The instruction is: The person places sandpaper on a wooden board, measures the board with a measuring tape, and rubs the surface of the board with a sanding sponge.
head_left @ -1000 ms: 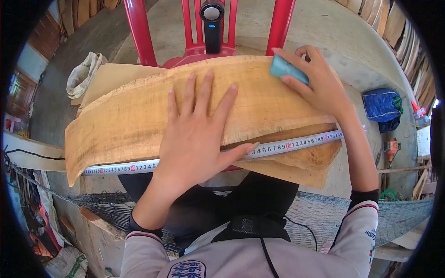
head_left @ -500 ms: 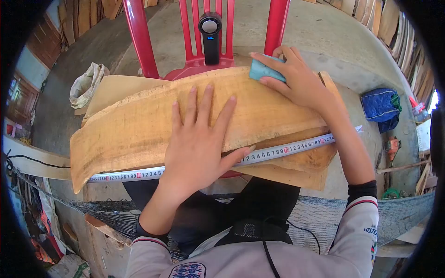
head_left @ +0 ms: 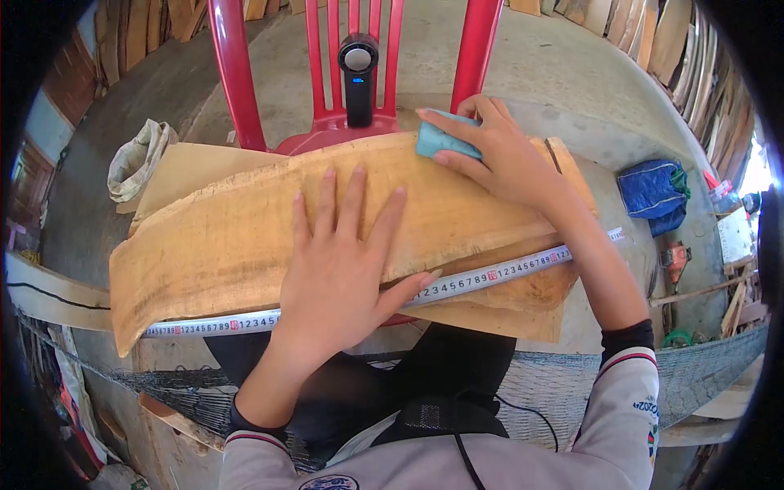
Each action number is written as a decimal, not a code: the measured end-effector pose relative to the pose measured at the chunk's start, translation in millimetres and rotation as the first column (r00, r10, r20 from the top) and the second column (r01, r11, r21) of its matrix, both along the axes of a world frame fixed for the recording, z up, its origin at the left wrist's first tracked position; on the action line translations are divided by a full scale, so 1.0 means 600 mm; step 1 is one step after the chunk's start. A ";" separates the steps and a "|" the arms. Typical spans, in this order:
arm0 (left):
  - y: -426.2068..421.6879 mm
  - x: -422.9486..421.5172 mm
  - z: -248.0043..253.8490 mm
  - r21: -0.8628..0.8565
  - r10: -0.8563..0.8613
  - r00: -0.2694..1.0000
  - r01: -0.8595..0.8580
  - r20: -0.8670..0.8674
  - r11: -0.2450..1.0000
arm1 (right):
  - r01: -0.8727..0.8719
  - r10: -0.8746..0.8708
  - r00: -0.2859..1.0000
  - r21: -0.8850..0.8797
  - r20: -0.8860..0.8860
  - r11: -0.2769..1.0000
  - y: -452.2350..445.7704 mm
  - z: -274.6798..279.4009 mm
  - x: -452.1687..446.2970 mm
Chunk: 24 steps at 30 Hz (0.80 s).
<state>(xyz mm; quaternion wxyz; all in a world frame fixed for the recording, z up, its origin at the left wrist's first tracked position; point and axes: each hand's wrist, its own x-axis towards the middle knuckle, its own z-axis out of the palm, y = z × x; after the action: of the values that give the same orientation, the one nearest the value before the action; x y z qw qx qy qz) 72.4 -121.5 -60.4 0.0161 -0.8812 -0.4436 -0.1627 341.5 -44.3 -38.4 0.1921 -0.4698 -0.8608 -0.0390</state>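
A curved wooden board point(head_left: 220, 237) with rough edges lies across the seat of a red chair. My left hand point(head_left: 335, 278) rests flat on it, fingers spread, the thumb reaching over the tape. At the board's far edge, right of centre, my right hand point(head_left: 506, 155) grips a light-blue block point(head_left: 445, 137) between thumb and fingers, against the wood. A metal measuring tape point(head_left: 457, 283) runs along the board's near edge, passing under my left hand. Beneath it shows another piece of wood point(head_left: 531, 287).
A black handheld fan point(head_left: 358, 82) stands on the red chair point(head_left: 237, 73). Flat tan sheets point(head_left: 180, 167) stick out under the board. On the floor are a white sack point(head_left: 139, 163), a blue bag point(head_left: 651, 192) and an orange tool point(head_left: 676, 260). A net hammock point(head_left: 539, 380) stretches behind my legs.
The light-blue block has slid slightly left along the board's far edge with my right hand. My left hand stays in place on the board. The whole view has shifted a little.
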 end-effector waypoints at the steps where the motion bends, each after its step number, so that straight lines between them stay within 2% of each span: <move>1: -0.001 -0.003 0.002 -0.008 -0.004 1.000 0.004 0.005 1.000 | 0.002 -0.003 1.000 -0.015 -0.011 1.000 -0.004 0.003 -0.005; 5: -0.006 -0.017 0.008 -0.008 -0.097 0.988 0.099 0.121 0.995 | -0.074 0.073 0.997 -0.047 -0.013 0.996 -0.056 0.014 -0.023; 7: -0.015 -0.028 0.022 0.014 -0.181 0.969 0.182 0.165 0.983 | -0.132 0.124 0.990 -0.135 -0.069 0.982 -0.091 0.022 -0.026; 8: -0.024 -0.032 0.034 0.040 -0.281 0.923 0.281 0.262 0.959 | -0.163 0.147 0.984 -0.178 -0.101 0.970 -0.097 0.025 -0.024; 10: -0.052 -0.041 0.062 0.104 -0.456 0.775 0.460 0.439 0.882 | -0.144 0.129 0.986 -0.151 -0.101 0.978 -0.091 0.023 -0.016; 12: -0.082 -0.049 0.081 0.167 -0.533 0.647 0.539 0.545 0.826 | -0.109 0.098 0.991 -0.128 -0.095 0.986 -0.078 0.017 -0.010; 15: -0.083 -0.037 0.066 0.459 -0.691 0.380 0.540 0.615 0.705 | -0.050 0.043 0.997 -0.114 -0.064 0.992 -0.063 0.011 -0.014; 18: -0.085 -0.032 0.051 0.545 -0.720 0.289 0.495 0.631 0.677 | -0.017 0.010 0.998 -0.107 -0.069 0.994 -0.070 0.007 -0.023; 19: -0.089 -0.036 0.051 0.507 -0.699 0.296 0.516 0.651 0.691 | -0.027 0.021 0.997 -0.091 -0.068 0.995 -0.068 0.007 -0.023; 20: -0.098 -0.048 0.056 0.408 -0.654 0.356 0.561 0.667 0.721 | -0.032 0.027 0.997 -0.079 -0.067 0.996 -0.068 0.005 -0.021; 21: -0.108 -0.059 0.061 0.304 -0.609 0.422 0.592 0.672 0.746 | -0.038 0.033 0.997 -0.071 -0.068 0.997 -0.070 0.003 -0.021; 22: -0.121 -0.083 0.082 0.135 -0.542 0.541 0.616 0.643 0.776 | -0.037 0.031 0.996 -0.078 -0.079 0.996 -0.073 0.002 -0.021; 24: -0.119 -0.090 0.085 0.092 -0.542 0.552 0.642 0.634 0.761 | -0.037 0.028 0.994 -0.088 -0.101 0.995 -0.077 0.004 -0.023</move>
<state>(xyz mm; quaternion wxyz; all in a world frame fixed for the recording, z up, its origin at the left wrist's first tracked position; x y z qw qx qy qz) 18.3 -192.8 -9.4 -0.2546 -0.8702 -0.1095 -0.4075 327.5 -90.2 -35.9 0.2142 -0.4652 -0.8585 0.0263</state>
